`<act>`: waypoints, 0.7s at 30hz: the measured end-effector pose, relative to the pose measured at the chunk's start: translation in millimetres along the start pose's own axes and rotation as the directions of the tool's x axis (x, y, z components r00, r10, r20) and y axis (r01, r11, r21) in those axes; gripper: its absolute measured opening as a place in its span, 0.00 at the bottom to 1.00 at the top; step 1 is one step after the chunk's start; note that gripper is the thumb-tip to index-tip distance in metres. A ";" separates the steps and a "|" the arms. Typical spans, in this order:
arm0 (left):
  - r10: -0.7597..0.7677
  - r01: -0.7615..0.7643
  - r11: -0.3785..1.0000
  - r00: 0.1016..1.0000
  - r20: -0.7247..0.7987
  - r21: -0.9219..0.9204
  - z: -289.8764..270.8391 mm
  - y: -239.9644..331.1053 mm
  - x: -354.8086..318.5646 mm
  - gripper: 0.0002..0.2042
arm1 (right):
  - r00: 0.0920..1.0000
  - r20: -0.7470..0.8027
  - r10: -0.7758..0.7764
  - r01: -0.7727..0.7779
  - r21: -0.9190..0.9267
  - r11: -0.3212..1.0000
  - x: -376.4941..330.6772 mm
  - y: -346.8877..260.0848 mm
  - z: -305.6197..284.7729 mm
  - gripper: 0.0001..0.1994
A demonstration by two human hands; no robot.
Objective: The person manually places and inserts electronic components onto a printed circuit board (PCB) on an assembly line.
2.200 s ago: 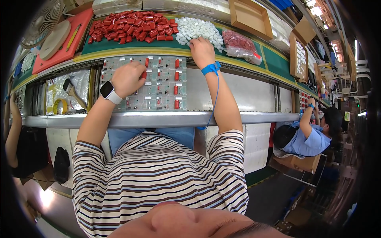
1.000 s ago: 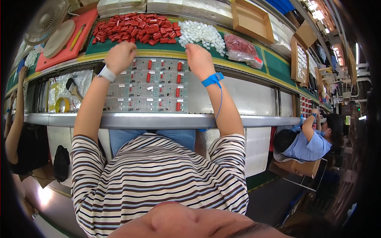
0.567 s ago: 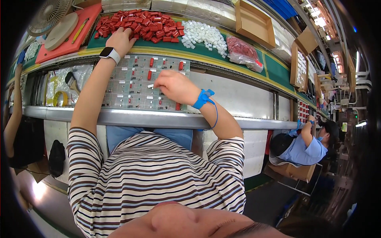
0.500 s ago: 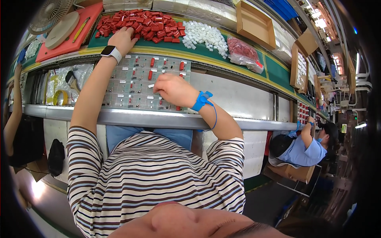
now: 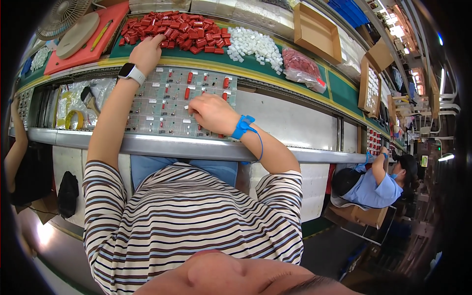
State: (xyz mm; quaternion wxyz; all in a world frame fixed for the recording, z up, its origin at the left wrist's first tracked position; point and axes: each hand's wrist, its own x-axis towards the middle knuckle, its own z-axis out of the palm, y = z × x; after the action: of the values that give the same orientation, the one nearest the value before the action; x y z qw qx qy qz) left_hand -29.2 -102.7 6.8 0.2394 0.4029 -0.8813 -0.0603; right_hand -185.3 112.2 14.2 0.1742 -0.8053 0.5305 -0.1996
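My left hand (image 5: 146, 55), with a white-banded watch on its wrist, reaches to the front edge of a heap of red box-shaped components (image 5: 184, 33). Its fingertips are bent together among the nearest red pieces; whether one is pinched is hidden. Over the circuit board panel (image 5: 162, 105), my right hand (image 5: 214, 113) wears a blue wrist strap (image 5: 243, 127). Its thumb and fingers are drawn together close to the board, beside a small white part (image 5: 186, 107). What they grip is too small or hidden. Upright red components (image 5: 187, 93) stand on the panel.
Right of the red heap lie loose white blocks (image 5: 253, 46) and a clear bag of red parts (image 5: 301, 68). A cardboard tray (image 5: 317, 33) sits behind. Left are a brush (image 5: 90, 100), yellow tape (image 5: 74, 120) and a fan (image 5: 61, 18). A metal rail (image 5: 196, 144) runs along the front.
My left hand has drawn slightly left and nearer to me along the red heap's edge. My right hand has shifted a little left over the board, its fingers still bent together.
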 end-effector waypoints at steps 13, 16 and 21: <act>0.068 0.095 0.726 0.976 0.208 -0.681 -51.4 52.5 -75.2 0.16 | 0.991 -0.136 -0.018 0.005 -0.096 0.995 4.8 0.5 -2.9 0.04; 0.087 0.144 0.769 0.942 0.325 -0.623 -57.2 62.1 -83.2 0.14 | 0.989 -0.147 -0.009 -0.011 -0.135 0.991 8.1 6.7 1.2 0.03; 0.226 0.017 0.829 0.904 0.362 -0.559 -60.2 66.5 -86.1 0.11 | 0.994 -0.108 -0.021 0.005 -0.150 0.989 10.6 6.9 1.6 0.04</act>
State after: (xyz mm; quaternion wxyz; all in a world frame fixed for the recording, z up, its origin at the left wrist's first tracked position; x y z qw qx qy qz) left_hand 2.1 10.5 47.5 0.1560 0.2449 -0.8779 -0.3808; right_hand -186.1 99.9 10.9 0.0830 -0.8074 0.5473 -0.2042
